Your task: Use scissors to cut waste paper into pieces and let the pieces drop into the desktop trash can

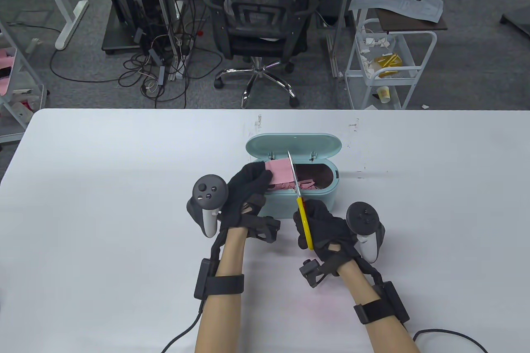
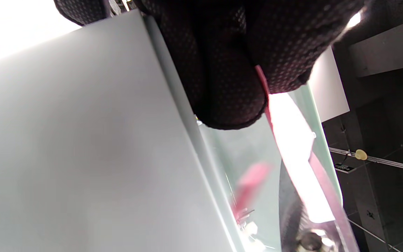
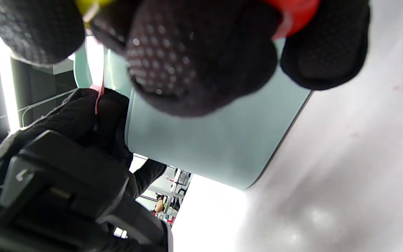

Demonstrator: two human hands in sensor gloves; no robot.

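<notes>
Two hands are working: my left hand [image 1: 248, 187] is pinching pink paper [image 1: 279, 171] over the trash can [image 1: 308, 198]; my right hand [image 1: 325, 226] is gripping scissors [image 1: 299, 195]. Strips risk falling over its near rim.

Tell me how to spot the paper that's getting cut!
Find the white table, then the mint-green trash can with its lid up near the middle. The paper is the flat pink sheet held over the can's left side by the left hand. Unlike the small pink scraps inside, it is one big piece meeting the scissors.
</notes>
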